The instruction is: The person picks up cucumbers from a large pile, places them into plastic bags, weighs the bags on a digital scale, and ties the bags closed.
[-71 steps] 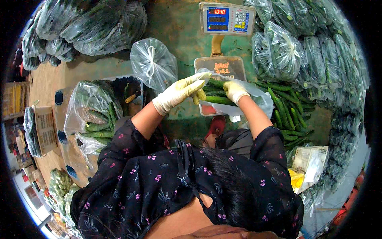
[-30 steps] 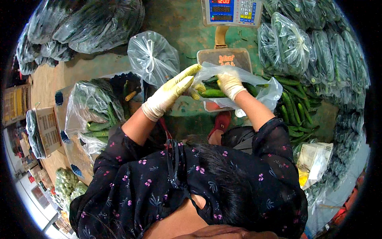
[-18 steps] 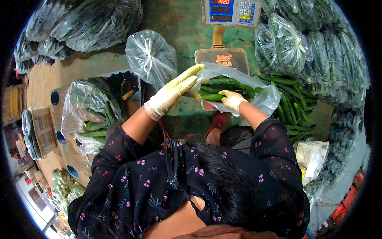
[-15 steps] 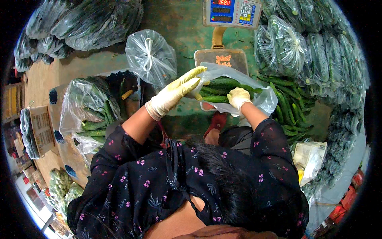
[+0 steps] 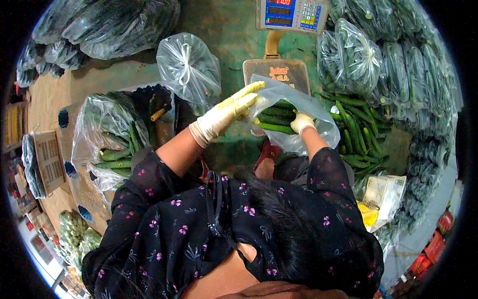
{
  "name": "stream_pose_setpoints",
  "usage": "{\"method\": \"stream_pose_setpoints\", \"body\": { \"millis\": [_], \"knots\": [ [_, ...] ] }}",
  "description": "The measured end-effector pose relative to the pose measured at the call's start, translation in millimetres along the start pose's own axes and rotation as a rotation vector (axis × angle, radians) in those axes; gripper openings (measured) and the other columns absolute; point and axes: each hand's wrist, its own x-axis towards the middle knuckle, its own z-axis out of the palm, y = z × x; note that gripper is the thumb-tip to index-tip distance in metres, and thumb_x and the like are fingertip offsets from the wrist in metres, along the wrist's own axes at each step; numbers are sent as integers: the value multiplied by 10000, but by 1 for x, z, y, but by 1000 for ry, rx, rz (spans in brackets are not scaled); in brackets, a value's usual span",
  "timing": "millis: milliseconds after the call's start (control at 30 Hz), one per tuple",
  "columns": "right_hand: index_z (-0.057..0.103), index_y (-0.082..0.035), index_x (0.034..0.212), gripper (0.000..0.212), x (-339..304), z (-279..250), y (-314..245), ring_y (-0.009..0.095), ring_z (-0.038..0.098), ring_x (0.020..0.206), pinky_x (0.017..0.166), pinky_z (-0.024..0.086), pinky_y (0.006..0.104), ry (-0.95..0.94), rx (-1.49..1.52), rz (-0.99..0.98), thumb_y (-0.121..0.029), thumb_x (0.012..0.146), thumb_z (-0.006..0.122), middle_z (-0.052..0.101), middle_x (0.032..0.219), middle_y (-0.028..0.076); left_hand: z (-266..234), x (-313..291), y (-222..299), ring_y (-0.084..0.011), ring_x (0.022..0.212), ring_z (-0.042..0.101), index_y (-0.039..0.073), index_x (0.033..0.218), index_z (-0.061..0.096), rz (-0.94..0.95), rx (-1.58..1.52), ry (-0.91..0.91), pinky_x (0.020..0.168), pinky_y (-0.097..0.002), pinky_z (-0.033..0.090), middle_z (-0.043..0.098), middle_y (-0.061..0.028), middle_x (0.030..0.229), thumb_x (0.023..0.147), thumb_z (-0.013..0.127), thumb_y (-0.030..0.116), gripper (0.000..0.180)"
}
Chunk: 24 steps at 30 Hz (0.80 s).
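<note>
Both my hands wear thin pale gloves and are at a clear plastic bag [image 5: 321, 127] with its mouth spread wide. Several green cucumbers [image 5: 276, 119] lie side by side in it. My left hand [image 5: 229, 115] is at the bag's left end, its fingers stretched along the rim; the thumb's grip is partly hidden. Inside the mouth, my right hand [image 5: 302, 123] is closed at the cucumbers' right ends. The bag overlaps the near part of a scale's platform [image 5: 254, 70]. Its lit display [image 5: 279, 12] stands behind.
Loose cucumbers [image 5: 353, 129] are piled right of the bag. At left, an open bag [image 5: 99, 132] holds more. A tied bag [image 5: 188, 70] stands left of the scale. Filled bags [image 5: 119, 30] are stacked far left, others [image 5: 358, 60] far right. A white basket [image 5: 386, 194] sits near right.
My right hand has moved slightly left and down, and the bag's right side has drawn inward. My left hand has shifted slightly right. The scale's reading has changed.
</note>
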Motion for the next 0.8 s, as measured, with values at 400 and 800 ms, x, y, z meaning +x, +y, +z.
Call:
{"method": "stream_pose_setpoints", "body": {
  "millis": [400, 800],
  "knots": [
    [580, -114, 1191, 684, 29, -25, 20, 293, 581, 1039, 882, 456, 373, -124, -206, -274, -421, 605, 756, 618, 1124, 143, -4, -3, 23, -184, 998, 519, 45, 1416, 239, 32, -83, 21, 819, -288, 434, 501, -110, 1235, 872, 453, 533, 761],
    [603, -45, 1155, 740, 33, -7, 9, 323, 556, 1088, 916, 452, 404, -216, -278, -287, -442, 571, 825, 593, 1177, 157, 0, -18, 11, -190, 940, 544, 36, 1435, 187, -54, 23, 28, 768, -268, 442, 478, -150, 1285, 805, 515, 610, 913]
  ]
}}
